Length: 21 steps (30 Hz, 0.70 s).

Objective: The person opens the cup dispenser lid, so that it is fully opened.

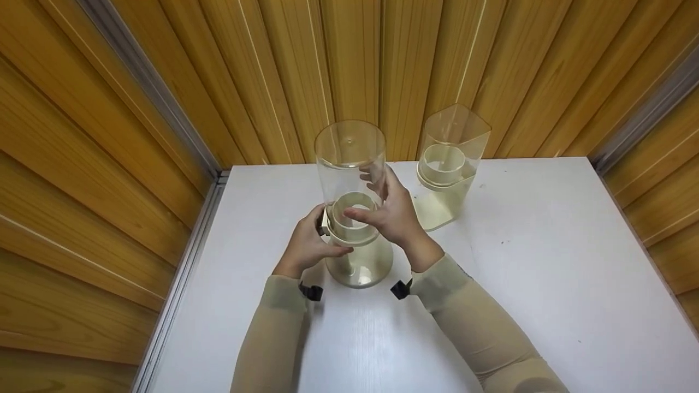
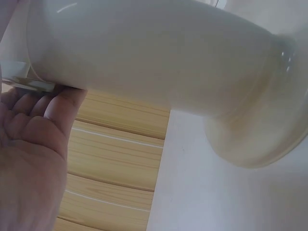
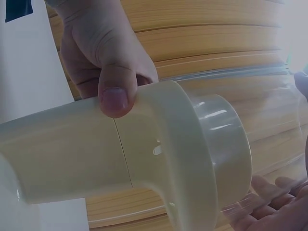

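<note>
Head view: left hand [image 1: 308, 240] has fingers partly hidden by cream stand [image 1: 359, 267]; sleeves [image 1: 276, 338] cut off at bottom

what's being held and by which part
The left grip holds the cream stand just below its rim; the right grip holds the clear tube by its side.

A glossy cream stand [image 1: 365, 252] rises upright between the left hand [image 1: 308, 240] and right hand [image 1: 396, 213], its round base [image 1: 360, 274] lower than both. Just above the left thumb, its flared collar [image 3: 190, 144] bears a smaller open ring [image 3: 233, 154]; a curved clear shell [image 1: 344, 177] reaches higher.
</note>
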{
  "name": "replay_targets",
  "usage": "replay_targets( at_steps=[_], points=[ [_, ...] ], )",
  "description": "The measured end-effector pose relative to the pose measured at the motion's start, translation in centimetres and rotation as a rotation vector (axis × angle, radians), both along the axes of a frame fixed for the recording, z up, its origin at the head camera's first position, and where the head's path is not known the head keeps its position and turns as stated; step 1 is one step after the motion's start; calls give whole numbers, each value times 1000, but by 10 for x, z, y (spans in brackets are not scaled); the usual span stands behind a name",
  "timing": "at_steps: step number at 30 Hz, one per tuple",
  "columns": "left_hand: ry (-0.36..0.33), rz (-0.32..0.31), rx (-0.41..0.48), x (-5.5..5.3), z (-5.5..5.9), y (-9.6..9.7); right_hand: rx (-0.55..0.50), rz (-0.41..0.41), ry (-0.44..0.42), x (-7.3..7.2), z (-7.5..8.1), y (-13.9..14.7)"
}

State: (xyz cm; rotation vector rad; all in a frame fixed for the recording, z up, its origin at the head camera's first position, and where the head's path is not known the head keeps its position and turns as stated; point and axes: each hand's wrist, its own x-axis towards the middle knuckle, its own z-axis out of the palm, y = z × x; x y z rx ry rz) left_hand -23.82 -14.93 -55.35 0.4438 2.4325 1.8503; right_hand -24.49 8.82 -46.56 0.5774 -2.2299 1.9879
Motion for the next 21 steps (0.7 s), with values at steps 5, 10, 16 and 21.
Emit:
replay_targets(
  at_steps=[5, 10, 16, 21],
  points=[
    [16, -12, 14, 0, -1, -1, -17, 5, 10, 2, -1, -1],
    [19, -29, 32, -1, -4, -1, -38, 3, 39, 5, -3, -1],
    [12, -19, 45, -1, -4, -1, -26, 14, 72, 12, -3, -3],
    [4, -12, 37, -1, -4, -1, -24, 2, 65, 14, -3, -3]
  ],
)
